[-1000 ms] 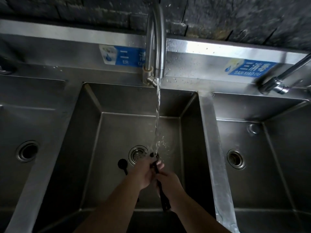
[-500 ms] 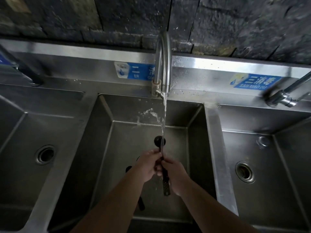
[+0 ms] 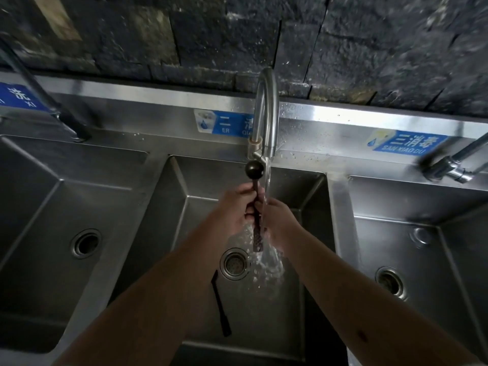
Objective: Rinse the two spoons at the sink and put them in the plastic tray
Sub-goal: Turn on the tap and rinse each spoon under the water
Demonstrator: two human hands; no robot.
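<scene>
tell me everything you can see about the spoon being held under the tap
The spoon is dark, nearly black, with a small round bowl at the top and a long, slim, straight handle; the material can't be told. It stands almost upright over the middle basin, bowl up beside the tap spout. The left hand and right hand both grip the handle around its middle. The water stream runs down just right of it, splashing around the lower handle end, which pokes out below the hands.
</scene>
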